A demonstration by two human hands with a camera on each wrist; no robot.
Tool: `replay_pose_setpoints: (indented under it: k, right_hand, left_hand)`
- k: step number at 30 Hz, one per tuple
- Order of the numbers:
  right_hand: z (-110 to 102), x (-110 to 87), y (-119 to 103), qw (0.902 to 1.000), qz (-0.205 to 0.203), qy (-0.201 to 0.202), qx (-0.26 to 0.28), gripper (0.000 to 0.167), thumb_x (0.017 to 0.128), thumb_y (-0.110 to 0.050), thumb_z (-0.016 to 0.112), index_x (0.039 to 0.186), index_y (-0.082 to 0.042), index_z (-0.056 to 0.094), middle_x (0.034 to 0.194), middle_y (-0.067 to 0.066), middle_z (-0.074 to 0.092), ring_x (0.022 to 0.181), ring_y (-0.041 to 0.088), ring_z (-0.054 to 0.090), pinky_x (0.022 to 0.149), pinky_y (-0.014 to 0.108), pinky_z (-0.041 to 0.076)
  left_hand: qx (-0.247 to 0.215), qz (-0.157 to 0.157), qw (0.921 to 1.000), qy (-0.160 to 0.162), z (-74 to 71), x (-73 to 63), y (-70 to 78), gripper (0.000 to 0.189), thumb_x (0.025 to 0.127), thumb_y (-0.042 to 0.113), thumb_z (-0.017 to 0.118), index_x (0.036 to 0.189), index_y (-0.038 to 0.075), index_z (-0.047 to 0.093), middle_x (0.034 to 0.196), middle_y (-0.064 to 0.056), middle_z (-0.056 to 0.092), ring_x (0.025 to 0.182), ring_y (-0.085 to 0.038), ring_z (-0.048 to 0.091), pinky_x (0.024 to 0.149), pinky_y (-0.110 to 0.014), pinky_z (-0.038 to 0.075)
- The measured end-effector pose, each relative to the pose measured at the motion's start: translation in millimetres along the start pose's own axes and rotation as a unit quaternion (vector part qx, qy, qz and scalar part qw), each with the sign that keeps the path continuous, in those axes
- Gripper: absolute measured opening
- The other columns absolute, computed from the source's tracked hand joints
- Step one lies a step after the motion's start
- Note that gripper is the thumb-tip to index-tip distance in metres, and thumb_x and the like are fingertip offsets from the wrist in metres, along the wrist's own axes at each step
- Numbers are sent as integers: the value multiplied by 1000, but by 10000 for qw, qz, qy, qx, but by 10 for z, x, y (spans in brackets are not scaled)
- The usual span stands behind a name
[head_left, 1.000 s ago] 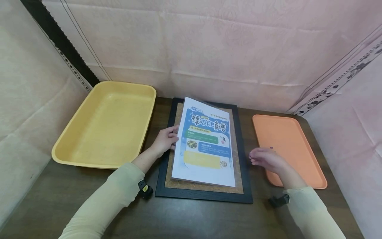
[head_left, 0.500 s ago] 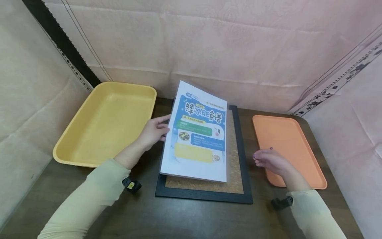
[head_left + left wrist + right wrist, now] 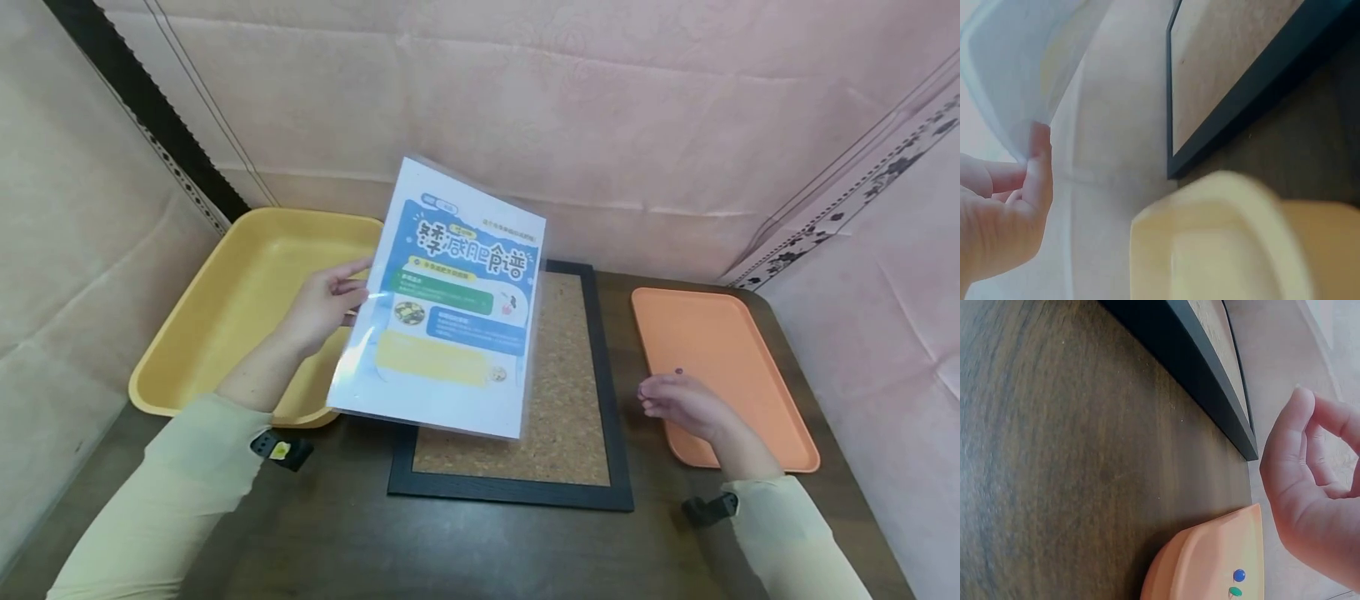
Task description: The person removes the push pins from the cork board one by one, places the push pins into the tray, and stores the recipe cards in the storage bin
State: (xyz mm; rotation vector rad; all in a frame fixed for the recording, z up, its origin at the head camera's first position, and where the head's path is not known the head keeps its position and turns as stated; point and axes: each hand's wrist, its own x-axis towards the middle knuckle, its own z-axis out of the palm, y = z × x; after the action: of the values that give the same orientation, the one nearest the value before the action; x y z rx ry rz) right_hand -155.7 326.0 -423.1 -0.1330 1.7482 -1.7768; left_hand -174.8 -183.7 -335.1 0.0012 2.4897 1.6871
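My left hand [image 3: 322, 304] pinches the left edge of a laminated poster [image 3: 450, 300], printed in blue with Chinese characters, green and yellow boxes and small food pictures. It hangs tilted in the air, overlapping the yellow tray and the framed corkboard [image 3: 517, 458]. In the left wrist view, thumb and fingers grip the edge of the sheet near its corner. My right hand [image 3: 682, 408] hovers at the near left side of the orange tray [image 3: 720, 333], its fingers loosely curled with no object visible in them.
A deep yellow tray [image 3: 180, 400] stands on the dark wooden table [image 3: 450, 550] at the left. A blue push pin [image 3: 1239, 575] and a green push pin [image 3: 1235, 592] lie in the orange tray. Pale fabric [image 3: 525, 100] screens the back and both sides.
My left hand has lifted the poster off the corkboard and carried it up and left, baring more cork. My right hand has shifted slightly right.
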Motion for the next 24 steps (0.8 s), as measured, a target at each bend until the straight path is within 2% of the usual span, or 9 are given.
replay_pose_setpoints:
  k: [3, 8, 12, 16, 19, 22, 24]
  right_hand:
    - [3, -2, -5, 10000, -25, 24, -2, 34, 99, -6, 39, 94, -18, 71, 90, -6, 71, 82, 7, 65, 79, 19, 54]
    - [0, -3, -10, 10000, -46, 15, -22, 33, 98, -6, 40, 94, -18, 70, 90, -6, 70, 82, 8, 65, 80, 19, 53]
    - [1, 1, -22, 10000, -32, -5, -42, 33, 99, -6, 40, 94, -18, 70, 89, -6, 70, 82, 7, 65, 80, 19, 53]
    - [4, 7, -39, 10000, 7, -2, -27, 34, 98, -6, 40, 92, -19, 71, 88, -6, 70, 81, 7, 65, 79, 19, 54]
    - [6, 9, -49, 10000, 39, 32, -54, 33, 98, -6, 41, 92, -19, 71, 88, -7, 70, 81, 7, 65, 79, 19, 54]
    - [8, 12, -57, 9999, 71, 73, -98, 32, 98, -7, 42, 92, -19, 71, 88, -7, 70, 81, 7, 65, 80, 19, 53]
    - [12, 16, -61, 9999, 83, 93, -104, 31, 98, -8, 42, 93, -18, 71, 89, -6, 70, 81, 8, 65, 80, 19, 53]
  left_hand:
    - [85, 29, 9997, 231, -117, -27, 2, 48, 99, 11, 42, 146, 16, 33, 130, -23, 55, 85, -5, 64, 70, -22, 56]
    - [-30, -28, 9981, 616, -318, -87, 1, 48, 99, 13, 41, 146, 17, 32, 133, -26, 50, 78, 6, 61, 69, -19, 55]
    - [-2, -148, 9952, 965, -510, -110, -66, 48, 99, 18, 42, 146, 21, 32, 134, -24, 50, 81, 6, 59, 70, -17, 54]
    - [0, -544, 9872, 1497, -707, -101, -190, 46, 98, 23, 43, 143, 34, 35, 128, -9, 56, 84, 2, 58, 67, -17, 53]
    - [95, -796, 9799, 1825, -837, -109, -249, 45, 99, 25, 41, 141, 40, 35, 132, -9, 54, 85, 3, 57, 67, -16, 52]
    - [342, -971, 9752, 1959, -963, -160, -263, 46, 100, 26, 37, 142, 40, 28, 144, -11, 43, 86, 7, 53, 69, -12, 49]
    - [298, -1109, 9719, 2053, -1064, -195, -284, 46, 100, 24, 36, 143, 39, 27, 148, -8, 39, 87, 9, 52, 69, -10, 47]
